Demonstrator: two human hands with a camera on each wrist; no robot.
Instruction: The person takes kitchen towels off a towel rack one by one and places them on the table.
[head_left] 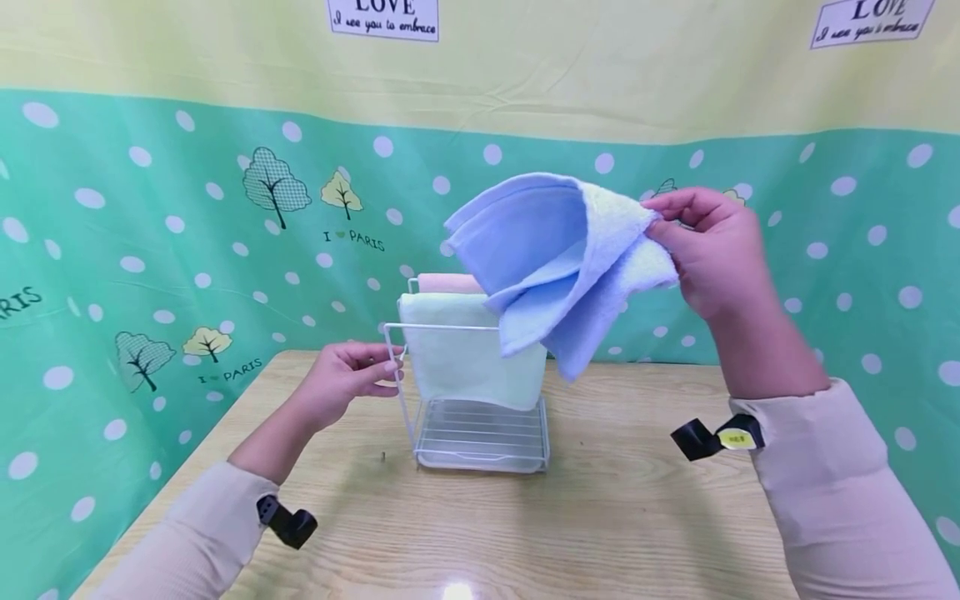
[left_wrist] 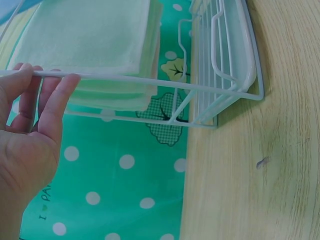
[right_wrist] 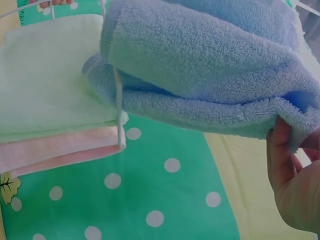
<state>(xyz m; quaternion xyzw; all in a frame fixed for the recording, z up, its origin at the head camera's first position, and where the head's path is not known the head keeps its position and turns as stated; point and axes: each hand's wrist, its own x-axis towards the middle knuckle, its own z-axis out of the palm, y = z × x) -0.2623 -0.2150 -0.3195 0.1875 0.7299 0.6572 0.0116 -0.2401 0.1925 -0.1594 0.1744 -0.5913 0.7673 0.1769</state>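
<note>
A white wire rack (head_left: 393, 375) stands on the table, with a mint-green towel (head_left: 472, 358) draped over one bar and a pink towel (head_left: 447, 283) behind it. At the rack's left side, my left hand (head_left: 347, 383) holds the upright wire between thumb and fingers; the left wrist view shows this hand (left_wrist: 30, 145) on the wire close up. Up to the right, my right hand (head_left: 712, 250) pinches a folded light-blue towel (head_left: 555, 242) by its edge. This towel hangs in the air, overlapping the rack's upper right corner and hiding it in the head view.
A shallow tray (head_left: 480, 460) forms the rack's base. The wooden table (head_left: 615, 517) extends around it, with a small dark mark (head_left: 383, 456) on its surface left of the rack. Behind hangs a green and yellow curtain (head_left: 225, 158) with white dots and trees.
</note>
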